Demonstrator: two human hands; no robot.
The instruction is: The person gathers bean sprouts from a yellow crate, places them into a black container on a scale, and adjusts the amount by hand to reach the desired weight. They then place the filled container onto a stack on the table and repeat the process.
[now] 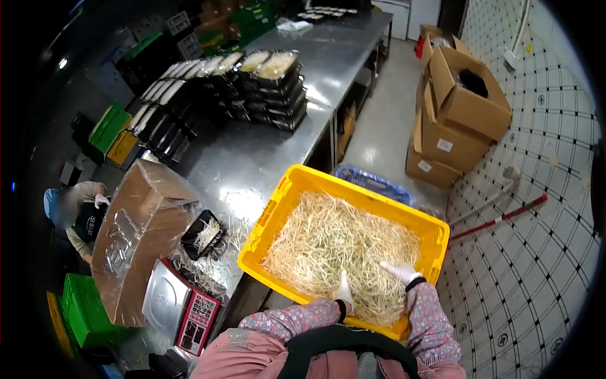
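A yellow crate [278, 285] full of bean sprouts [334, 234] is right in front of me. My left hand [344, 293], in a white glove, is in the sprouts near the crate's front side. One stretched digit shows on it; the other fingers are hidden. To its right, my gloved right hand [403, 273] lies on the sprouts by the right wall, a digit stretched out to the left. Both hands look open, and no separate bunch shows in either. A black tray [203, 235] with a few sprouts stands on the steel table [252, 151], left of the crate.
A scale [170, 297] and a plastic-lined cardboard box [136, 234] stand at left. Stacked packed trays [274, 88] are farther back. Across the table is a co-worker [79, 211]. Cardboard boxes [464, 120] and a red pole [505, 215] line the right wall.
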